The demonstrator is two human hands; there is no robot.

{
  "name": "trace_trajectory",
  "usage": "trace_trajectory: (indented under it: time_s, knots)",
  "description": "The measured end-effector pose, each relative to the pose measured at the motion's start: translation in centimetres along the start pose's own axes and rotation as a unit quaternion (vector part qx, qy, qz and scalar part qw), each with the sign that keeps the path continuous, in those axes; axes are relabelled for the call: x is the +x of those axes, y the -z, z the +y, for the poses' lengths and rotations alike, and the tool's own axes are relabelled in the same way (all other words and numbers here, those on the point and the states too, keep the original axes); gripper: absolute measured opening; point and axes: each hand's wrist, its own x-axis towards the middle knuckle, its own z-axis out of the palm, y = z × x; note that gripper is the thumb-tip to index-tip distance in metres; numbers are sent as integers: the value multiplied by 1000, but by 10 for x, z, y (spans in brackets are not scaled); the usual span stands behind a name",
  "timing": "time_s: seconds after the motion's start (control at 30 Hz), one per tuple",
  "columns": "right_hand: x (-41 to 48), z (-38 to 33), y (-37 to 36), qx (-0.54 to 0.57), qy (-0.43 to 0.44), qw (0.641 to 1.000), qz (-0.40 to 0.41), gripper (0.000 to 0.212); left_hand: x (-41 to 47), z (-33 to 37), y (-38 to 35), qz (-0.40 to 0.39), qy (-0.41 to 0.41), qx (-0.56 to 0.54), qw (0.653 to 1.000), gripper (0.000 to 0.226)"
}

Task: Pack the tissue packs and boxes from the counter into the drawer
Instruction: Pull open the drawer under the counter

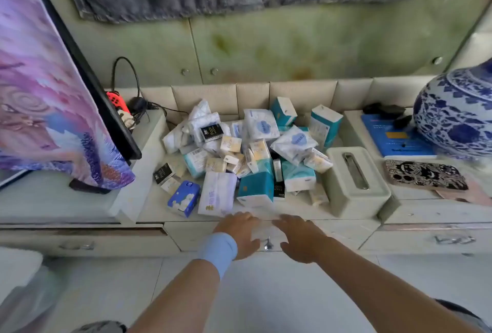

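Opening step: drawer (191, 236) shut, packs (253, 151) all piled on the table (306, 210). Left hand (239, 234) and right hand (300, 239), both loose-fingered and empty, flank the knob (267, 243) under the table's front edge. Next move likely needs one hand to pinch the knob and pull.
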Motion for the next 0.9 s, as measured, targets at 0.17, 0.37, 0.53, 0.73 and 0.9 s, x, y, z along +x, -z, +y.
trace_trajectory:
  time_s: [0.17, 0.37, 0.53, 0.73, 0.9]
  knots:
    - [4, -16, 2, -21, -31, 999, 1, 66, -12, -4, -29, -28, 4, 3, 1000, 76]
    - [10, -22, 9, -54, -35, 998, 0, 55, -2, 1, -17, -37, 31, -26, 998, 72]
    - [8, -26, 4, -20, -47, 997, -65, 44, -9, 6, -10, -115, 69, -31, 990, 51]
    - [-18, -40, -15, 31, -36, 986, -157, 35, -34, 30, -14, -207, 87, -40, 974, 49]
    - [-38, -46, -32, 75, -69, 961, -256, 32, -59, 40, -35, -275, 94, -64, 955, 46]
